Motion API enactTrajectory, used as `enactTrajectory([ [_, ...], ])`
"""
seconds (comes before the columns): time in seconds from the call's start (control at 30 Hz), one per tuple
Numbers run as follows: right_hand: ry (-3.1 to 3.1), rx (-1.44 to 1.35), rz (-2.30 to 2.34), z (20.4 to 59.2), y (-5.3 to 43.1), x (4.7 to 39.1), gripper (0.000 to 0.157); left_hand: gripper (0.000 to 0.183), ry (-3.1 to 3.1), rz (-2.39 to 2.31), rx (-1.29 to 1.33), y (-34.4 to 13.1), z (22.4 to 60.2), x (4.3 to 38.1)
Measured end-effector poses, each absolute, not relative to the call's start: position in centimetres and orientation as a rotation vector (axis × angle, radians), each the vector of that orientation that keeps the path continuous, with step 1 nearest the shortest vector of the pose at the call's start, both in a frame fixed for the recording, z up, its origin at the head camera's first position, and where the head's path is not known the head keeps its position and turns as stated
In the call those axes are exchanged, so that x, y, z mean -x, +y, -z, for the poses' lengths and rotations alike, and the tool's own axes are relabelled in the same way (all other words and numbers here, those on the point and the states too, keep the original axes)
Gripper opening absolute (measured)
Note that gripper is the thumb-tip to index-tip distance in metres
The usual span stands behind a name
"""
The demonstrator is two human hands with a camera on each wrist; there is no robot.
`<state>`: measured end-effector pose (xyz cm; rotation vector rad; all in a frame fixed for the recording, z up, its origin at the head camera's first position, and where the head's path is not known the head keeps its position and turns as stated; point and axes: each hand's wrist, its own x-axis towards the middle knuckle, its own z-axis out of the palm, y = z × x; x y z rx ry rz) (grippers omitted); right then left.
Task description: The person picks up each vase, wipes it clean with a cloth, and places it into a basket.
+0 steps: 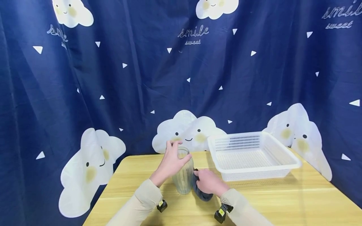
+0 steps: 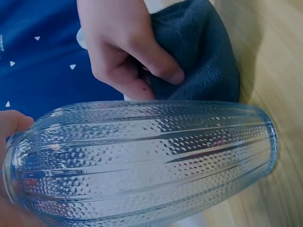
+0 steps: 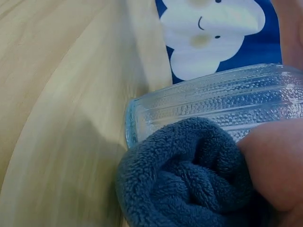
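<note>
A clear ribbed glass vase [image 1: 183, 179] with a dimpled surface stands upright on the wooden table. My left hand [image 1: 171, 162] holds it near the mouth, with thumb and fingers spread around the rim; part of that hand is out of the left wrist view. Beside the vase, on its right, my right hand [image 1: 209, 181] grips a dark grey-blue towel [image 3: 184, 175]. The towel is bunched up and lies against the lower side of the glass [image 2: 151, 156]. Some of the right hand's fingers are hidden in the folds.
A white plastic basket [image 1: 261, 171] with perforated walls sits at the back right of the table [image 1: 305, 201]. Behind the table hangs a navy curtain [image 1: 158, 78] printed with clouds and triangles. Each wrist wears a small black strapped device.
</note>
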<state>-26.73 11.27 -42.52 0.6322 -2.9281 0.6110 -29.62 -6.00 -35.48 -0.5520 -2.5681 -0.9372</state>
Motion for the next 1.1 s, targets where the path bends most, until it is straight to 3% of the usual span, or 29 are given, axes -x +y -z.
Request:
enactTrajectory([
  [0.27,-2.884,-0.597,-0.691,41.5,11.9,26.3,0.041,0.069,-2.635,0.927,0.524,-6.2,35.9,29.3],
  [0.7,-2.565,-0.568,-0.632,34.0,11.9,25.4,0.041,0.055,-2.617,0.922,0.605,-6.2,35.0,29.4],
  [0.83,-2.621,-0.558,-0.614,34.6,11.7,26.0,0.044,0.051,-2.606,0.918,0.618,-6.0,34.8,29.6],
  [1.1,-2.872,-0.591,-0.696,39.9,11.4,27.4,0.044,0.049,-2.578,0.856,0.616,-5.9,35.3,30.0],
])
